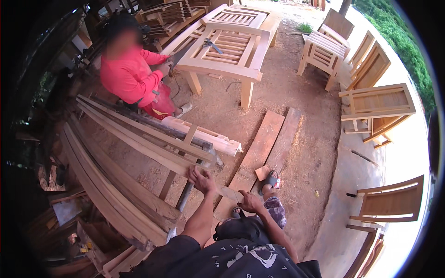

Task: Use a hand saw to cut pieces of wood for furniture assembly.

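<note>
My left hand [202, 180] is at the near end of a long pale wooden plank [139, 142], its bent fingers over the plank's end. This plank lies among several others across a metal pipe rail. To the right and a little nearer to me is my right hand [251, 202], its fingers curled round one end of a thin flat pale piece [228, 193]. That piece points toward my left hand, and its exact kind is hard to make out. Below the planks a dark pipe [185, 196] runs past my left wrist.
A person in a pink shirt [127, 74] works at a slatted wooden table frame [222, 46], where a tool [212, 46] lies. Two reddish boards [264, 139] lie on the dirt floor by my feet. Wooden chairs [378, 102] line the right side. More long planks [106, 185] lie left.
</note>
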Available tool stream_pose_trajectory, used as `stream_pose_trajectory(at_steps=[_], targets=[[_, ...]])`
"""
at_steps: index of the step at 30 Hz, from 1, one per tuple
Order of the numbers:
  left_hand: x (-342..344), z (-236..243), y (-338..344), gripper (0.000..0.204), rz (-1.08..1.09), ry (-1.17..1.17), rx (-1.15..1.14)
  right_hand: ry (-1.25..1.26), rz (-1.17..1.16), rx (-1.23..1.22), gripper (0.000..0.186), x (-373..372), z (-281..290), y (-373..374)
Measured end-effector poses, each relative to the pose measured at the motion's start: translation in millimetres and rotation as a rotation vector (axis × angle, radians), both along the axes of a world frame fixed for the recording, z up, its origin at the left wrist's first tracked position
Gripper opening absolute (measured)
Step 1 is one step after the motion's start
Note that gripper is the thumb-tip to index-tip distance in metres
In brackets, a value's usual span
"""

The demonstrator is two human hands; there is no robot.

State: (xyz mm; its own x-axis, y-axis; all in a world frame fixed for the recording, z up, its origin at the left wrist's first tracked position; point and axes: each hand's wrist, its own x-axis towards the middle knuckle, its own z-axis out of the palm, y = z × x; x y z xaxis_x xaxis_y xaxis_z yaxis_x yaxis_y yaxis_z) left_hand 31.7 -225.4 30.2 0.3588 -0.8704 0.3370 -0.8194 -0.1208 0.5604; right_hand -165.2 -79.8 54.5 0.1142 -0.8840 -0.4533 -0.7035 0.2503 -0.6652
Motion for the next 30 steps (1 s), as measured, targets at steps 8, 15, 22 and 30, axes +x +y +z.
stream_pose_trajectory(at_steps=[8, 15, 22, 30], targets=[[5, 0, -1, 0.057, -0.011, 0.017, 0.014, 0.049, 0.005, 0.047, 0.073, 3, 5, -2], [4, -3, 1, 0.056, -0.004, -0.003, 0.001, 0.027, -0.005, -0.016, 0.074, 1, -4, 2], [5, -1, 3, 0.055, 0.025, 0.009, 0.012, 0.053, 0.037, 0.028, 0.074, 2, 1, -1], [3, 1, -1, 0.056, 0.004, 0.030, 0.007, 0.044, 0.014, -0.014, 0.073, 0, -8, -2]])
